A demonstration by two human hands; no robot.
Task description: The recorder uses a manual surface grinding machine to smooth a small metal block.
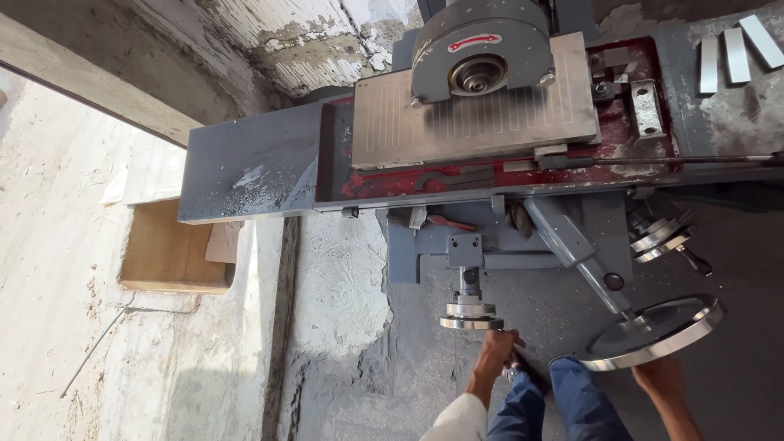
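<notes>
I look down on a grey surface grinder. Its grinding wheel guard (478, 49) sits over the ribbed magnetic table (490, 122). My left hand (498, 347) is closed around the handle just below the small steel handwheel (471, 315). My right hand (657, 377) reaches up under the rim of the large steel handwheel (653, 331), and its fingers are hidden behind the wheel. My knees in blue trousers (555, 404) show between the two hands.
A long grey side tray (245, 167) juts out to the left of the machine. Three flat steel bars (735, 53) lie at the top right. A second pair of handwheels (661, 235) sits at the right. A wooden box (171, 253) rests in the rough concrete floor at left.
</notes>
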